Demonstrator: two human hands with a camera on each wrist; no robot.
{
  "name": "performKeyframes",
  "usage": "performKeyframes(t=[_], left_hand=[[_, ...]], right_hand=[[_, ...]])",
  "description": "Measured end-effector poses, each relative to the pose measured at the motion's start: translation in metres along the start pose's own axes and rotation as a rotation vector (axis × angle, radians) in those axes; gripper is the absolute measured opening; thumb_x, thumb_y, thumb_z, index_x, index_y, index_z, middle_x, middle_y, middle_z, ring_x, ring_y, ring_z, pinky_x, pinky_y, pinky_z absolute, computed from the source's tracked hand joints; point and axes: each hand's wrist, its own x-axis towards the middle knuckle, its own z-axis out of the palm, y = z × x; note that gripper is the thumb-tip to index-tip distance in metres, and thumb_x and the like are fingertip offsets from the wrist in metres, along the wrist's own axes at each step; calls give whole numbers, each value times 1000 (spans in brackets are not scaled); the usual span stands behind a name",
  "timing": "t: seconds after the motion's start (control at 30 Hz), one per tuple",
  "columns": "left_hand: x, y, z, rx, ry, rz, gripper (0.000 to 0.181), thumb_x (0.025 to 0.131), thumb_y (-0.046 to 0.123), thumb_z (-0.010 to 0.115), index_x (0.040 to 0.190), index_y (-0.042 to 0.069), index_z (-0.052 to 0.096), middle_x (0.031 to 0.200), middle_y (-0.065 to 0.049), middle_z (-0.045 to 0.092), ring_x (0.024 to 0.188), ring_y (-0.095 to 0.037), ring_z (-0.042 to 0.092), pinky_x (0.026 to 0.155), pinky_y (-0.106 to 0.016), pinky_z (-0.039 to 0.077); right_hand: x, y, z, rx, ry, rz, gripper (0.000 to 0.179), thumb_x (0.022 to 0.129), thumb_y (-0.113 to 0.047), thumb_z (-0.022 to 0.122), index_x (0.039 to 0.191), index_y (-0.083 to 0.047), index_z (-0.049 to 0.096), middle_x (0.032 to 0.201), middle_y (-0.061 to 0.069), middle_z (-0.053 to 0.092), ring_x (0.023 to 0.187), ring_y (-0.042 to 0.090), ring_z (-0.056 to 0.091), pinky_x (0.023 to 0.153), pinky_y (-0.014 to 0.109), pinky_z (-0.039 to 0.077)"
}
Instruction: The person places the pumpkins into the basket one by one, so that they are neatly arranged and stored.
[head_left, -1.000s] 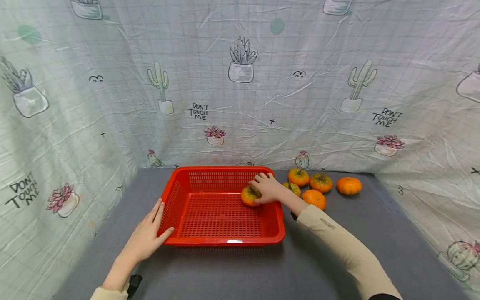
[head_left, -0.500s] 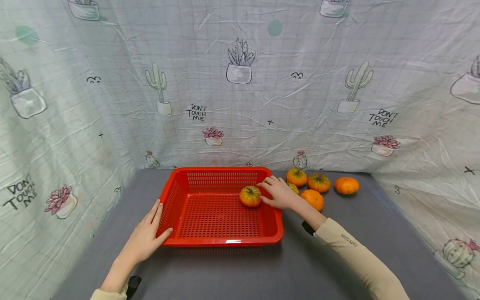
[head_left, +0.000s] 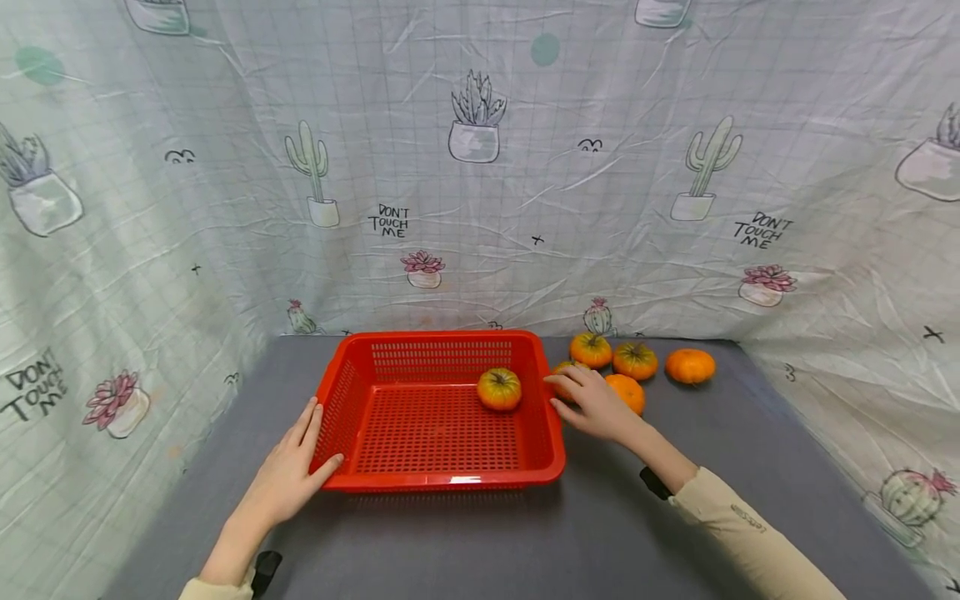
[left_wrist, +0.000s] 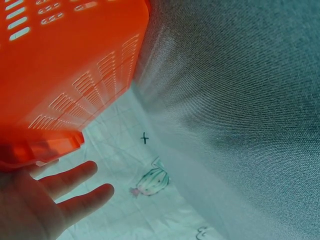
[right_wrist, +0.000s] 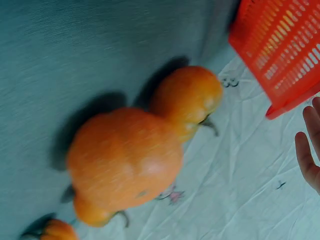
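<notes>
A red plastic basket (head_left: 442,480) with slotted walls stands on the grey table. Inside, toward its right end, sits one small orange-green pumpkin (head_left: 498,389). My left hand (head_left: 285,473) rests at the basket's left rim with its fingers extended; the left wrist view shows those fingers (left_wrist: 75,180) beside the rim. Just outside the right rim, my right hand (head_left: 596,406) hovers with loosely bent fingers and partly covers a small pumpkin (head_left: 562,372). An orange pumpkin (head_left: 627,390) lies behind that hand. In the right wrist view, a large-looking pumpkin (right_wrist: 125,160) appears well apart from the fingers (right_wrist: 305,152).
Farther back on the right are two ribbed pumpkins (head_left: 635,361) side by side and a plain orange pumpkin (head_left: 691,366). A pale cloth (head_left: 480,208) printed with cacti hangs behind and along both sides of the grey tabletop (head_left: 450,550).
My right hand has let go of the pumpkin in the basket and moved right, out over the rim toward the other pumpkins. The left hand stays at the left rim.
</notes>
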Motion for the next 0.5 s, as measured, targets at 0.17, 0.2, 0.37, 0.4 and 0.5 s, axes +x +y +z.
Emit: performKeyframes(t=[0.17,0.2,0.37,0.4,0.5], left_hand=[[-1,-2,0,-5,-15,-11,80,86,44,50,141,-3,15,149,-18,12,123,-45,32,92,-60,33],[-1,-2,0,-6,-13,-10,80,86,43,51,141,-3,15,149,-18,12,123,-45,32,92,-60,33],[-1,-1,1,-5,-10,-11,79,86,41,52,141,-3,15,149,-18,12,123,-45,32,91,-60,33],[-1,-1,1,-5,-10,-10,79,86,41,52,141,-3,15,149,-17,12,123,-45,32,91,-60,33],[-1,-1,1,-8,-5,1,79,86,43,50,141,-3,16,149,-18,12,123,-45,32,92,-60,33]], right_hand=[[-14,8,-6,-31,-24,41,33,79,-22,65,109,-9,61,101,4,59,91,18,51,76,37,45],[-16,11,-7,-44,-34,50,34,79,-22,65,110,-8,60,101,5,59,89,18,50,76,36,45],[-29,21,-10,-139,-69,97,38,79,-24,65,112,-5,59,101,7,59,84,19,48,75,36,41],[-31,23,-11,-152,-74,105,39,78,-24,66,112,-4,59,101,8,59,83,19,47,74,37,41],[-36,28,-13,-195,-96,127,42,77,-24,67,113,-4,58,104,10,58,86,22,48,73,40,40]])
